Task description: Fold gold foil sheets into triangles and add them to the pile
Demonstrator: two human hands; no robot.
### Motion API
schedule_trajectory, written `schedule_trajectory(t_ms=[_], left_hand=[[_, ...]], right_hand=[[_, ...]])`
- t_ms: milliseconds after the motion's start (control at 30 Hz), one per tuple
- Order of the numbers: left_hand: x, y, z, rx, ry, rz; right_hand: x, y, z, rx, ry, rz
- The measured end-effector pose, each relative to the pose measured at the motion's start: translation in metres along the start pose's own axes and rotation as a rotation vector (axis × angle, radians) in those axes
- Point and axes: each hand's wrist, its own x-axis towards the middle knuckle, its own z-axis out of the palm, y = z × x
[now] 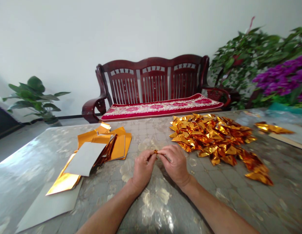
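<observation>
Between my fingertips, over the middle of the table, is a small piece of gold foil paper (pixel 155 151), mostly hidden by the fingers. My left hand (pixel 143 165) pinches it from the left, and my right hand (pixel 174 164) pinches it from the right. To the left lies a loose stack of flat gold foil sheets (pixel 118 146), with a pale sheet (pixel 86 157) turned face down on top. On the right, close to my right hand, spreads a heap of folded gold foil pieces (pixel 209 133), with a trail of them running toward the front right.
A patterned, glossy cover lies over the table (pixel 146 130). A pale board (pixel 50 201) rests at the left. At the right edge are another board (pixel 292 133) and clear plastic. Beyond stand a wooden bench (pixel 153 81), a potted plant (pixel 36 97) and purple flowers (pixel 285 78).
</observation>
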Motion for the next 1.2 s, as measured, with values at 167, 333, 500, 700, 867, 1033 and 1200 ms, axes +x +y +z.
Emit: schedule_trajectory(t_ms=[167,333,500,700,867,1033,1200], left_hand=[[-0.001,-0.002,-0.001,0.001,0.002,0.047],[-0.003,-0.001,0.001,-0.093,0.088,0.019],[-0.002,-0.001,-0.001,-0.032,0.057,0.089],[-0.002,-0.001,-0.005,0.014,0.035,0.144],[-0.002,-0.002,-0.007,0.023,0.045,0.158],[0.001,-0.002,-0.011,0.126,0.091,0.176],[-0.001,0.0,-0.01,0.209,0.035,0.244]], right_hand=[[0.002,-0.002,-0.002,-0.025,-0.031,-0.013],[0.002,-0.002,-0.001,-0.044,-0.06,-0.025],[0.003,-0.002,-0.001,-0.05,-0.079,-0.057],[0.007,-0.001,-0.004,-0.112,-0.144,-0.123],[0.011,0.002,-0.009,-0.154,-0.19,-0.206],[0.007,0.005,-0.012,-0.147,-0.148,-0.186],[0.001,0.003,-0.004,-0.017,-0.159,-0.116]])
